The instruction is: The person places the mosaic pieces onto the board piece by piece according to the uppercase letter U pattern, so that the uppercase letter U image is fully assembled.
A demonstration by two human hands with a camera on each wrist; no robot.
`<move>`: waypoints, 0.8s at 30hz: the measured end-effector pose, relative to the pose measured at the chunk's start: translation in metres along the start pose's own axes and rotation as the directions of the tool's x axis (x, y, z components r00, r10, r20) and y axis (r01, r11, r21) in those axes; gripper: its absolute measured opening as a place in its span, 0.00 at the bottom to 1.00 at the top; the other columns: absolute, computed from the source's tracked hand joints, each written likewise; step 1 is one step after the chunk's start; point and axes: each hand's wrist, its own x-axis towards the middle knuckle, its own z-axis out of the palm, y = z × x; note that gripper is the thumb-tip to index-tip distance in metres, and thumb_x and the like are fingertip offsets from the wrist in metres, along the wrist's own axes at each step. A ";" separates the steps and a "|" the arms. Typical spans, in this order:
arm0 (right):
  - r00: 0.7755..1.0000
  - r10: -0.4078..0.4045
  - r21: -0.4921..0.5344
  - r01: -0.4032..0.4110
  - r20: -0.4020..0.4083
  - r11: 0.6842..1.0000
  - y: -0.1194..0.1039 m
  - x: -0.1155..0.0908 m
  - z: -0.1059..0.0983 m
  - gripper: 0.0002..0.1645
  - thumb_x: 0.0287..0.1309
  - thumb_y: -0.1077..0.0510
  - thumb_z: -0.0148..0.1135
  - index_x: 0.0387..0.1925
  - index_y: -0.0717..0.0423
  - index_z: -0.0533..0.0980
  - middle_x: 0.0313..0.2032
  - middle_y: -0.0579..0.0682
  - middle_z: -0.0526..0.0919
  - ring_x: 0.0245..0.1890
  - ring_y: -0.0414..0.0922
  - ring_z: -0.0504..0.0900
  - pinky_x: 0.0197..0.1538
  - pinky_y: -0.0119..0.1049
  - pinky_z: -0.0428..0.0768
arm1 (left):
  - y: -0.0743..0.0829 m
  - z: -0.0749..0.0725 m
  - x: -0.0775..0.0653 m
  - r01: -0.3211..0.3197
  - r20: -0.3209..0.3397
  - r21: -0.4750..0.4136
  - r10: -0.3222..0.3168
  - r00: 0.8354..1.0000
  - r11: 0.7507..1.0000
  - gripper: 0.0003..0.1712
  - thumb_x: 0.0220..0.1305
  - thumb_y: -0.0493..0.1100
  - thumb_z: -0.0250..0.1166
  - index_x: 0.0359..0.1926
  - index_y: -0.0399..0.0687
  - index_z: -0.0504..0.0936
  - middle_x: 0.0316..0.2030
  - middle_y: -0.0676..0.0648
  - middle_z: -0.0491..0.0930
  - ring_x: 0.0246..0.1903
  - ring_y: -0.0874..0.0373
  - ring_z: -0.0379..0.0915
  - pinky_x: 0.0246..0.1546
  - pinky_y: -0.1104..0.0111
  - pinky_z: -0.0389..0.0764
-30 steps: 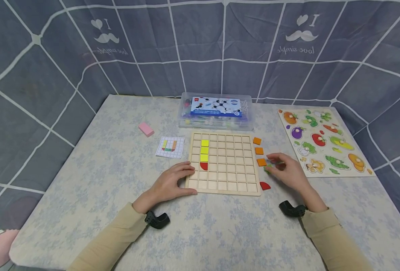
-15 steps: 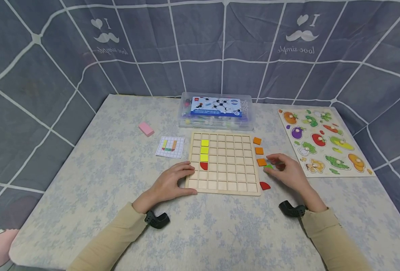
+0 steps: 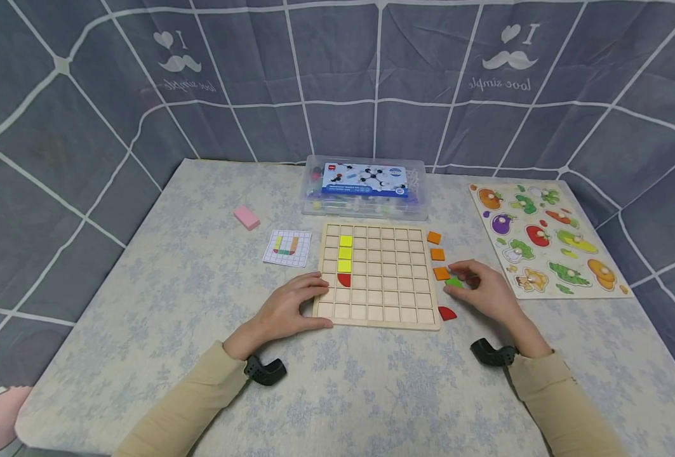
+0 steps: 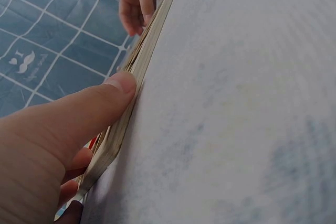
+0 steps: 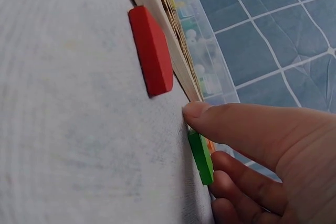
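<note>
My left hand (image 3: 286, 308) holds the near left corner of the wooden grid board (image 3: 377, 315), thumb on the front edge and fingertips over the left side. Three yellow square tiles (image 3: 345, 254) sit in a column on the board, with a red quarter-round tile (image 3: 344, 280) below them. Right of the board, my right hand (image 3: 482, 289) has a small green tile (image 3: 454, 283) between thumb and fingers; in the right wrist view the thumb (image 5: 231, 121) lies along the green tile's upper end. Three orange squares (image 3: 437, 254) and another red quarter-round tile (image 3: 447, 313) lie beside the board.
A pattern card (image 3: 297, 260) with a coloured U shape and a pink block (image 3: 247, 218) lie to the left. Behind the board is a clear plastic box (image 3: 366, 206). A vegetable puzzle board (image 3: 531, 254) lies at the right. A grey checked curtain surrounds the table.
My right fingers have shifted slightly at the green tile, which turned a little and now shows more of its top. My left hand and the board have stayed put.
</note>
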 end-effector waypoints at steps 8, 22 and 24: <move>1.000 -0.002 -0.021 0.002 -0.015 1.000 -0.003 0.001 -0.001 0.24 0.52 0.56 0.69 0.50 0.60 0.76 0.40 0.56 0.80 0.38 0.50 0.77 0.42 0.43 0.77 | 0.000 0.000 0.000 -0.006 -0.004 -0.001 0.006 1.000 1.000 0.37 0.48 0.59 0.72 0.52 0.38 0.80 0.56 0.46 0.74 0.64 0.51 0.60 0.63 0.61 0.66; 0.998 -0.062 0.110 0.060 0.010 0.992 -0.036 0.002 -0.004 0.23 0.53 0.65 0.67 0.52 0.66 0.74 0.44 0.61 0.78 0.45 0.56 0.76 0.50 0.51 0.79 | 0.000 0.001 0.000 -0.007 -0.008 -0.004 0.007 1.000 1.000 0.36 0.48 0.59 0.73 0.52 0.38 0.80 0.55 0.47 0.75 0.64 0.52 0.60 0.63 0.61 0.66; 0.996 -0.090 0.132 0.085 0.028 0.988 -0.043 0.005 -0.001 0.23 0.53 0.65 0.66 0.52 0.66 0.74 0.45 0.61 0.78 0.45 0.56 0.76 0.49 0.50 0.79 | 0.000 0.000 0.000 -0.010 -0.011 -0.003 0.010 1.000 1.000 0.36 0.48 0.59 0.73 0.52 0.38 0.80 0.55 0.47 0.75 0.64 0.52 0.61 0.63 0.61 0.67</move>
